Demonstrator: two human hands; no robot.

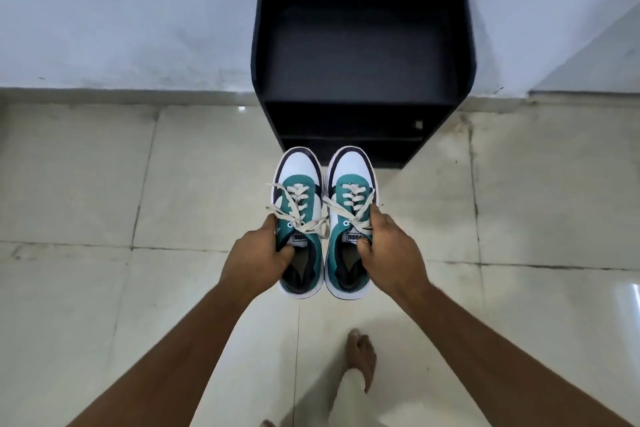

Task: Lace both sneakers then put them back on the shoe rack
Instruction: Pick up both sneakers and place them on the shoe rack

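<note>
The left sneaker (300,222) was gripped at its collar by the left hand (258,255), closed around it. Just beside, at 3 o'clock, the right sneaker (349,222) was clasped likewise by the right hand (393,250). The shoe rack (360,55) stood at 12 o'clock.

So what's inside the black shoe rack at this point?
The shoe rack shows a bare top shelf and dark lower shelves with no shoes visible; their back parts are in shadow. Both sneakers are outside it, the left sneaker and right sneaker held in the hands.
</note>
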